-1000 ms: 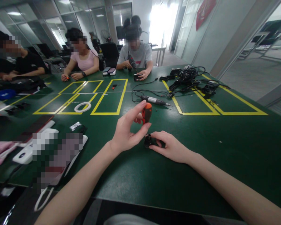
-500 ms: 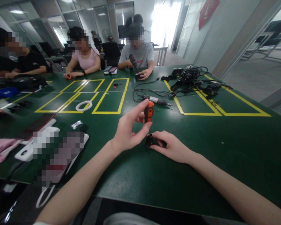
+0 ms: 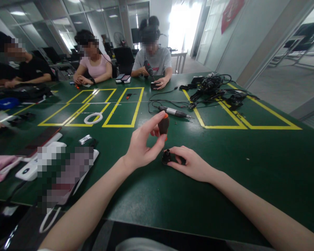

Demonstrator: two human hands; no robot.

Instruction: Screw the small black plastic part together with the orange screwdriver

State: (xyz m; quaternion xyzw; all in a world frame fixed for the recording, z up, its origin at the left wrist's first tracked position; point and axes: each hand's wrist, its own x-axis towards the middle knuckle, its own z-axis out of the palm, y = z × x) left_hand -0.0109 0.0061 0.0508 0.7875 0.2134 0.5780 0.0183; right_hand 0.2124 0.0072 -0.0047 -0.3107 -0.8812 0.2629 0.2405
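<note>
My left hand point(image 3: 143, 141) is raised over the table, thumb and fingers closed round a stubby screwdriver point(image 3: 163, 125) with a black and orange handle. The handle is held upright and its dark side faces me. No shaft shows below it. Just under and to the right, my right hand point(image 3: 192, 162) rests on the table and pinches a small black part point(image 3: 166, 158) between thumb and fingers. That part has a short round tube standing up from a wider base, and my fingers hide some of it. Screwdriver and part are apart.
A pen-shaped electric screwdriver point(image 3: 174, 112) with a cord lies beyond my hands. Black cables point(image 3: 211, 85) are heaped at the back right. A white ring point(image 3: 93, 118) and phones point(image 3: 70, 174) lie left. Across the table, a person point(image 3: 153, 66) holds a drill point(image 3: 148, 68).
The screwdriver has turned between my left fingers, so its orange side with the hole no longer faces me. My right hand has stayed put. Across the table, a co-worker's hands have come together.
</note>
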